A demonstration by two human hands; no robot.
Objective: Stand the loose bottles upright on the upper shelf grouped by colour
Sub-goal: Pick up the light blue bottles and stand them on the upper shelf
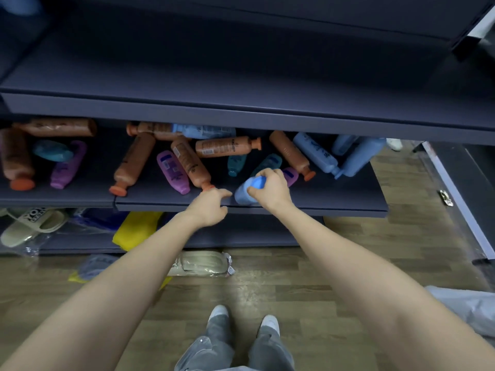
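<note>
Several loose bottles lie jumbled on the lower shelf (321, 202): orange ones (225, 147), purple ones (172, 171), teal ones (52, 151) and light blue ones (316, 152). My right hand (272, 187) grips a light blue bottle (245, 194) by its blue cap end at the shelf's front edge. My left hand (210, 207) hovers just left of it with fingers loosely curled, holding nothing, beside the cap of an orange bottle (191, 162). The upper shelf (241, 76) is a bare dark surface.
Under the lower shelf lie a pale sandal (32, 223), a yellow packet (136, 228) and wrapped goods. More packets lie on the wooden floor (348, 263). Another dark shelf unit (466, 188) stands at the right. My feet are below.
</note>
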